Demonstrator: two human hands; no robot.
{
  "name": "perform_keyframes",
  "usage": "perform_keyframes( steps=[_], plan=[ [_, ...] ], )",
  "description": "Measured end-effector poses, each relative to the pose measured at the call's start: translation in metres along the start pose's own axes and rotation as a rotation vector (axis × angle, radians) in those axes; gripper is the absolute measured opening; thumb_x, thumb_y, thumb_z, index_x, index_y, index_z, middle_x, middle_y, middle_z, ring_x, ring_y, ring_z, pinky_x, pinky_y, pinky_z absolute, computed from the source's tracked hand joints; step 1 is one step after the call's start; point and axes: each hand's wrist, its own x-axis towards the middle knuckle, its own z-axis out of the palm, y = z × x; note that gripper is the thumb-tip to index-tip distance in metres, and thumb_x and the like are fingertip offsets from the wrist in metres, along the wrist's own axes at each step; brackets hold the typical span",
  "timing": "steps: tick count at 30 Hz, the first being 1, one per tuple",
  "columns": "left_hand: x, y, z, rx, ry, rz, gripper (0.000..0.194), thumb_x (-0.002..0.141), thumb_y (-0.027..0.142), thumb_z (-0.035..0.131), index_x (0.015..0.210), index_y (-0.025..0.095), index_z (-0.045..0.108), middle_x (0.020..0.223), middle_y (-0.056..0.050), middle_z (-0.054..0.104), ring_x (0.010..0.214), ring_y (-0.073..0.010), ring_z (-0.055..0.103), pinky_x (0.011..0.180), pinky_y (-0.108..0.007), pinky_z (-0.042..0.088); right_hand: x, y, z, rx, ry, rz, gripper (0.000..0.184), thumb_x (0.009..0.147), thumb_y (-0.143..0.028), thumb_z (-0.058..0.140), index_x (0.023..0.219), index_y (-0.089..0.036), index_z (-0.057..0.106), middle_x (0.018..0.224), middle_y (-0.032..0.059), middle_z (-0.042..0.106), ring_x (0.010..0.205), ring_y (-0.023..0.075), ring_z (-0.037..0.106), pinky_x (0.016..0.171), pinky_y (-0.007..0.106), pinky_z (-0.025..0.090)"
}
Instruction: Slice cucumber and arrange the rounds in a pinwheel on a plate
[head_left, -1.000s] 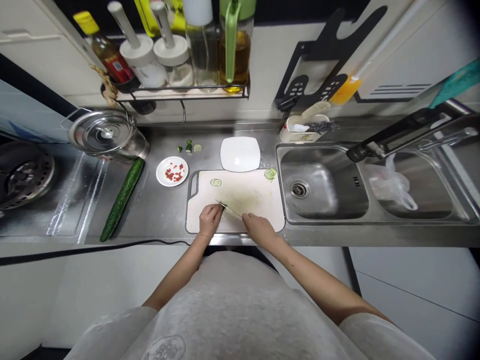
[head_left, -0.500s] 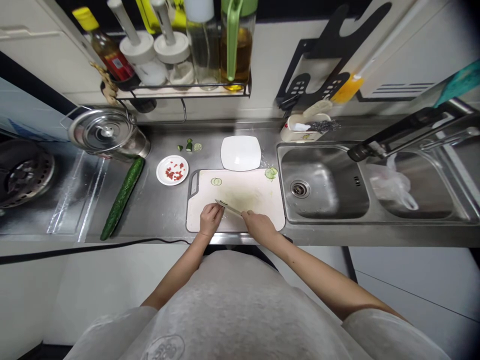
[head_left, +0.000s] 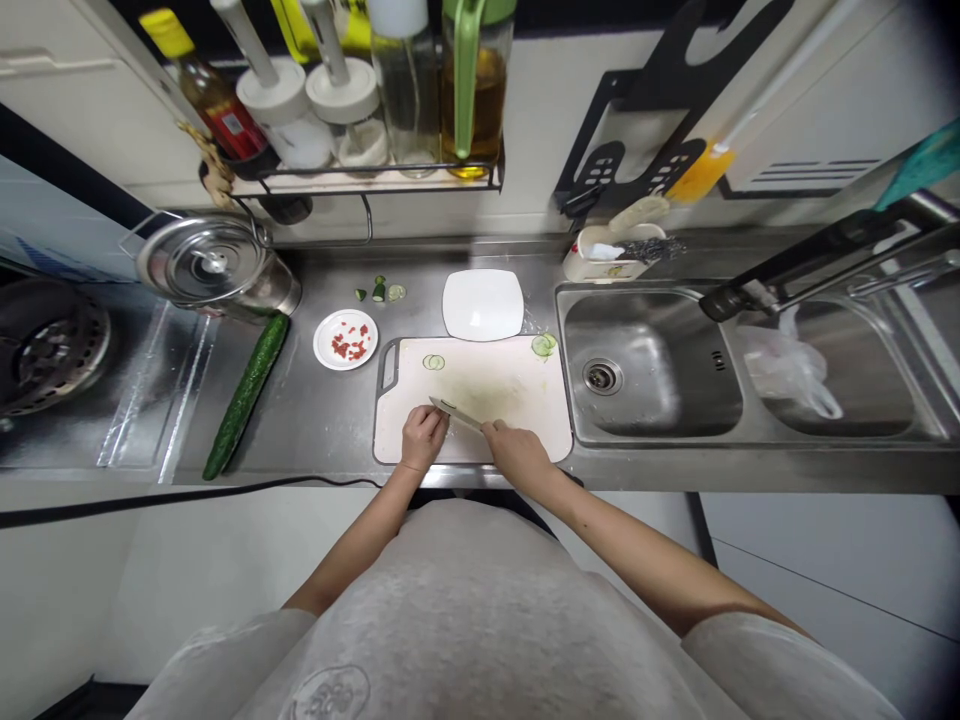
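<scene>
My right hand is closed round the handle of a kitchen knife, its blade pointing left over the cutting board. At the blade's tip, my left hand has its fingers pressed together; whatever they may pinch is hidden or too small to name. A small dark-edged piece lies on the blade near the tip. Thin cucumber slices rest on the board above my left hand. More cucumber slices lie at its upper right corner. Behind the board sits a white square plate.
Left of the board are a small plate with red pieces, cucumber ends, a whole cucumber and a lidded steel pot. A double sink with a faucet lies right. Bottles and jars stand on a rack above.
Almost nothing differs. The view has shifted very slightly, while both hands and the knife keep nearly the same place over the board.
</scene>
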Motion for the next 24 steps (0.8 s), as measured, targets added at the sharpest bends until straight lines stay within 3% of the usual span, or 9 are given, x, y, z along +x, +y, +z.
perform_keyframes(
  steps=[9,24],
  plan=[
    [0.001,0.001,0.0,0.001,0.003,0.014,0.014,0.087,0.02,0.055,0.075,0.019,0.063,0.077,-0.004,0.058,0.077,-0.0149,0.054,0.072,-0.028,0.045,0.005,0.0,0.008,0.046,0.018,-0.004,0.028,0.09,-0.007,0.033,0.109,-0.016,0.051,0.102,0.0128,0.062,0.088,0.0213,0.065,0.069,0.027,0.044],
    [0.0,0.001,0.0,-0.007,-0.007,-0.002,0.016,0.089,0.023,0.052,0.079,0.02,0.064,0.078,-0.005,0.061,0.079,-0.0157,0.056,0.074,-0.03,0.047,0.012,-0.002,-0.003,0.054,0.0,-0.049,0.026,0.092,-0.008,0.033,0.107,-0.015,0.053,0.098,0.0141,0.064,0.09,0.0227,0.066,0.071,0.028,0.045]
  ],
)
